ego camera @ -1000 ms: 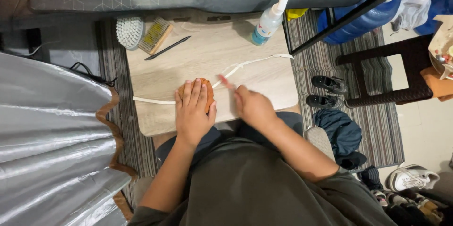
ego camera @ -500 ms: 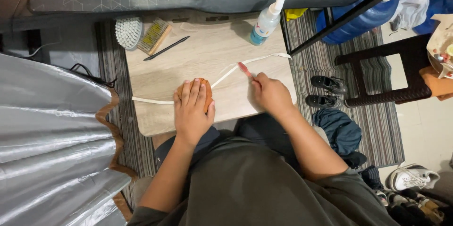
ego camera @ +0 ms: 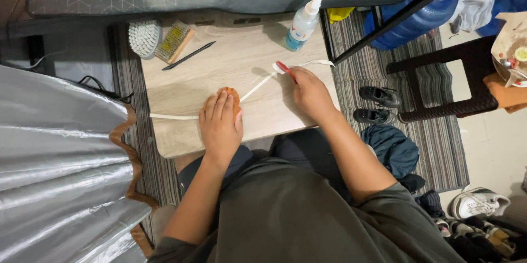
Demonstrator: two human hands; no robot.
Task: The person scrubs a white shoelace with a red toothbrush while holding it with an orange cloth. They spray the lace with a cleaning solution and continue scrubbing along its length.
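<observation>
Fingers of the left hand [ego camera: 220,123] lie flat, pinning the white strap [ego camera: 255,87] on the wooden board [ego camera: 241,54]; right hand [ego camera: 310,94] grips a red-handled tool [ego camera: 285,71] at the strap's far end. Probably best kept taut — short strokes. Glue bottle [ego camera: 303,21], brushes [ego camera: 144,38] and black pen [ego camera: 188,56] sit behind, none blocking.

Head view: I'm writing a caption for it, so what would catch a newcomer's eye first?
A long white flat lace stretched across the pale wooden board. The left hand lies flat on it at the board's near edge; the right hand works a red-handled toothbrush on it. Left of the board lies shiny silver fabric.
</observation>
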